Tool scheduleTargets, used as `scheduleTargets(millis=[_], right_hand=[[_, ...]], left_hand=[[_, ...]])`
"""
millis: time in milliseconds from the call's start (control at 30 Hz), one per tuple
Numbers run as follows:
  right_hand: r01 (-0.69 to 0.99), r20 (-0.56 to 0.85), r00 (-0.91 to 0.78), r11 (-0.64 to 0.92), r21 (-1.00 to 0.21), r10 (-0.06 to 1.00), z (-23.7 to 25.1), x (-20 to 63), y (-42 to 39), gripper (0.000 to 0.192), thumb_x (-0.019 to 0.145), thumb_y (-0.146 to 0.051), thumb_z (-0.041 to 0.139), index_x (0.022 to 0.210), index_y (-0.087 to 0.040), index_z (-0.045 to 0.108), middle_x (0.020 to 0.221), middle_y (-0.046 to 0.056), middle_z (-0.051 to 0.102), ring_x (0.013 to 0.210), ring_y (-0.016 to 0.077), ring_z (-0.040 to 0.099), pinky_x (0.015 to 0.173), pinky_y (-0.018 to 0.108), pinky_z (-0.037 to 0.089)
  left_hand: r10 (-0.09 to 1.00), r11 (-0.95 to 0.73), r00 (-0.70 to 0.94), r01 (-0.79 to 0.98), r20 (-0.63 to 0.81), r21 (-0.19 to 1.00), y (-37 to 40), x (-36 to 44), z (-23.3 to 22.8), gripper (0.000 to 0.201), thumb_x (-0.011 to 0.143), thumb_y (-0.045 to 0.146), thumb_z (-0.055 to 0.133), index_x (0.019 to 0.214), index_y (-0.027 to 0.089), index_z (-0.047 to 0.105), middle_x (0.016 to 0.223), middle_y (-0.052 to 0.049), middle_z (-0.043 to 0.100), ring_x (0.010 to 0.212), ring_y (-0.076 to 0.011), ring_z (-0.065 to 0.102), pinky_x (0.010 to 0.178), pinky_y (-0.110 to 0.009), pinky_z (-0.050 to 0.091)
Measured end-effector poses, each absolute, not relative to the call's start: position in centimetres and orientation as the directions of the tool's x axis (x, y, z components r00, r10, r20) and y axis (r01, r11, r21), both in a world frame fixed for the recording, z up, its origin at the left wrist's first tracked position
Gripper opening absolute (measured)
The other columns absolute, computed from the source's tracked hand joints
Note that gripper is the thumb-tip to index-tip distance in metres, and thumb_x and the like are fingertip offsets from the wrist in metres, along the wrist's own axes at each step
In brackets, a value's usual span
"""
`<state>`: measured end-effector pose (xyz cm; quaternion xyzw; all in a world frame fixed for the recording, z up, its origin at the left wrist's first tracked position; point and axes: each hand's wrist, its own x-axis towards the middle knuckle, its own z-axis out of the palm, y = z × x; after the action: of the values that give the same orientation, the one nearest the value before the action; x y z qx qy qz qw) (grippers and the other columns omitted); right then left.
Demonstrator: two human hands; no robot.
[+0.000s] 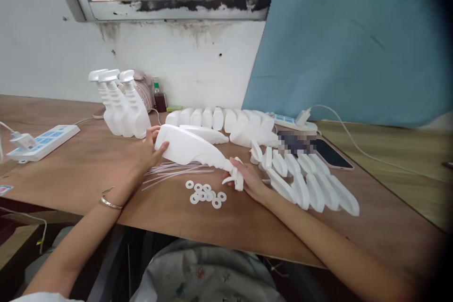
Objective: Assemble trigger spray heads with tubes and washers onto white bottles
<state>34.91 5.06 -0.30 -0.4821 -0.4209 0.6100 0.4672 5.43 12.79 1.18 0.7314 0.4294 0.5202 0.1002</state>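
- Your left hand [150,151] cups the wide base end of a white spray bottle [191,148], with the thumb on top and the fingers curled against the bottom.
- The bottle lies on its side, held just above the wooden table [88,170], its neck pointing toward your right hand [247,180].
- Your right hand pinches the white trigger head [236,178] at the bottle's neck, fingers closed round it; the palm rests on the table.
- Just in front of the bottle, on the side nearer you, a small cluster of white washers [205,194] lies flat on the table.
- Under the bottle and a little to its left, a bundle of thin clear tubes [173,172] lies spread across the wood.
- To the right of the bottle, a row of loose trigger heads [307,181] lies overlapping, running away from your right hand.
- Behind the bottle, a line of empty white bottles [219,119] lies on its side near the wall.
- Behind and left of the bottle, three finished bottles [122,104] with heads fitted stand upright together.
- Far left of the bottle sits a white power strip [44,141]; beyond the row of heads, to the right, a dark phone [331,153] lies flat.
- A thin bracelet [110,204] circles your left wrist.
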Motion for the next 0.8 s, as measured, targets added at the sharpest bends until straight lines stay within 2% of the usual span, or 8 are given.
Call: scheduleTargets(millis=[133, 233, 333, 500, 667, 800], right_hand=[[-0.11, -0.064, -0.107, -0.076, -0.991, 0.992, -0.6, 34.9, 4.4, 0.039, 0.06, -0.04, 0.074, 0.088, -0.019, 0.056, 0.069, -0.002, 0.058, 0.056, 0.0123, 0.054, 0.05, 0.025, 0.049], [-0.067, -0.005, -0.089, -0.011, -0.998, 0.996, -0.6, 34.8, 4.1, 0.039, 0.055, -0.035, 0.077, 0.082, -0.019, 0.054, 0.065, -0.005, 0.056, 0.056, 0.0111, 0.052, 0.051, 0.023, 0.047], [-0.077, -0.07, -0.067, -0.075, -0.994, 0.995, -0.2, 34.7, 3.9, 0.032, 0.06, -0.041, 0.072, 0.072, -0.017, 0.054, 0.062, -0.002, 0.058, 0.053, 0.013, 0.055, 0.048, 0.025, 0.046], [-0.077, -0.206, -0.158, -0.22, -0.973, 0.966, 0.3, 34.9, 4.0, 0.035, 0.066, -0.048, 0.066, 0.06, -0.015, 0.053, 0.053, 0.002, 0.059, 0.046, 0.015, 0.056, 0.043, 0.026, 0.045], [-0.109, -0.262, -0.138, -0.278, -0.954, 0.955, 0.2, 35.2, 4.2, 0.035, 0.066, -0.046, 0.067, 0.062, -0.013, 0.056, 0.054, 0.002, 0.057, 0.042, 0.013, 0.054, 0.04, 0.025, 0.046], [-0.112, -0.223, -0.141, -0.239, -0.965, 0.965, 0.1, 35.0, 4.0, 0.038, 0.066, -0.051, 0.065, 0.066, -0.015, 0.052, 0.056, 0.001, 0.058, 0.042, 0.0128, 0.054, 0.039, 0.024, 0.045]], left_hand=[[0.774, -0.563, 0.083, 0.546, 0.628, 0.621, 12.8, 5.5, 1.2, 0.045, 0.077, 0.045, 0.047, 0.108, 0.016, 0.036, 0.093, -0.008, 0.061, 0.078, -0.0193, 0.058, 0.068, -0.03, 0.045], [0.796, -0.525, 0.072, 0.576, 0.601, 0.627, 12.9, 5.7, 1.1, 0.045, 0.077, 0.048, 0.044, 0.108, 0.015, 0.037, 0.098, -0.009, 0.061, 0.081, -0.0211, 0.058, 0.07, -0.032, 0.045], [0.794, -0.52, 0.081, 0.604, 0.603, 0.604, 12.7, 5.7, 1.3, 0.045, 0.077, 0.049, 0.042, 0.107, 0.015, 0.039, 0.099, -0.01, 0.062, 0.081, -0.0214, 0.058, 0.069, -0.032, 0.045], [0.793, -0.525, 0.098, 0.611, 0.602, 0.593, 12.6, 5.5, 1.2, 0.044, 0.077, 0.05, 0.042, 0.106, 0.016, 0.039, 0.087, -0.007, 0.063, 0.068, -0.0188, 0.057, 0.061, -0.029, 0.044], [0.749, -0.581, 0.052, 0.53, 0.66, 0.618, 12.7, 5.6, 0.4, 0.045, 0.077, 0.048, 0.046, 0.107, 0.017, 0.035, 0.09, -0.008, 0.062, 0.07, -0.0187, 0.058, 0.059, -0.028, 0.044], [0.737, -0.589, 0.04, 0.528, 0.675, 0.612, 12.7, 5.6, 0.6, 0.042, 0.078, 0.048, 0.044, 0.106, 0.018, 0.036, 0.09, -0.007, 0.06, 0.072, -0.0198, 0.057, 0.06, -0.029, 0.044]])
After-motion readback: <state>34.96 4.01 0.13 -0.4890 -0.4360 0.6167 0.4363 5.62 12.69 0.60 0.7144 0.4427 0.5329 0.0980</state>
